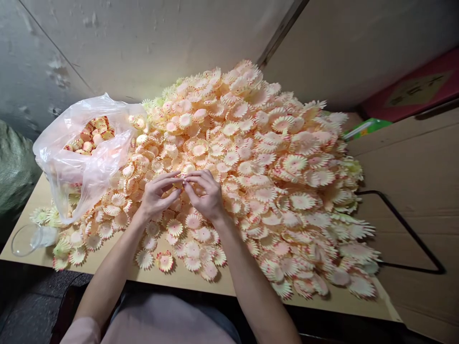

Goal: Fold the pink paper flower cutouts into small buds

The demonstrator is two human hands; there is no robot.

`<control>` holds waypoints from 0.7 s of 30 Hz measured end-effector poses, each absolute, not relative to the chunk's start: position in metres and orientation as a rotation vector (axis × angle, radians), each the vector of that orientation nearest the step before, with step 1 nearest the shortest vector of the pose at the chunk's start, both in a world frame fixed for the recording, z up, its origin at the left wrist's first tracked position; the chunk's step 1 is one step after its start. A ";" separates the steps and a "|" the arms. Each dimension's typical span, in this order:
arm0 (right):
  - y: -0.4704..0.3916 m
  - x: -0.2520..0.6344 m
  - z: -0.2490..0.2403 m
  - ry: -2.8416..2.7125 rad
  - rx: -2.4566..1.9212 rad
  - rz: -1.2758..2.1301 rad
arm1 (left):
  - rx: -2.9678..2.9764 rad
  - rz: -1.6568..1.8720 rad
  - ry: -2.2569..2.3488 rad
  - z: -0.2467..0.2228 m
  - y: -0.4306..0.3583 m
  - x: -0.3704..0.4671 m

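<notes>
My left hand [160, 192] and my right hand [207, 195] meet fingertip to fingertip over a big heap of artificial flower petal discs [247, 167]. Both pinch at the same spot, on something too small to make out. The discs are pale cream and pink with fringed edges, some tipped in red. Below my hands, single discs lie near the table's front edge, among them a red-edged petal disc [165, 262].
A translucent plastic bag [86, 167] of small red-edged pieces [93, 134] stands at the left of the wooden table [222, 285]. A clear cup [28, 240] lies by the left edge. Cardboard [416, 191] and a bent black metal bar [412, 224] border the right side.
</notes>
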State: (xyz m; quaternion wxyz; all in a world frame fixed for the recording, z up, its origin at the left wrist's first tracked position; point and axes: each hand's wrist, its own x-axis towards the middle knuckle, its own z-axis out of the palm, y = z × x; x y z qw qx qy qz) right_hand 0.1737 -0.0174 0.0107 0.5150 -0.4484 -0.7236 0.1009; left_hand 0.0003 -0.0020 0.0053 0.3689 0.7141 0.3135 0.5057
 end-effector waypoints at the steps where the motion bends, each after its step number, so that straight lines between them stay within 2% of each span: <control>1: -0.018 0.174 0.011 -1.744 -1.079 0.266 | 1.849 1.297 0.785 0.003 -0.001 0.000; 14: -0.019 0.173 0.014 -1.651 -1.068 0.543 | 1.715 1.241 0.765 -0.005 0.001 -0.001; 21: -0.017 0.176 0.011 -1.697 -1.142 0.326 | 1.692 1.311 0.934 0.002 -0.003 0.001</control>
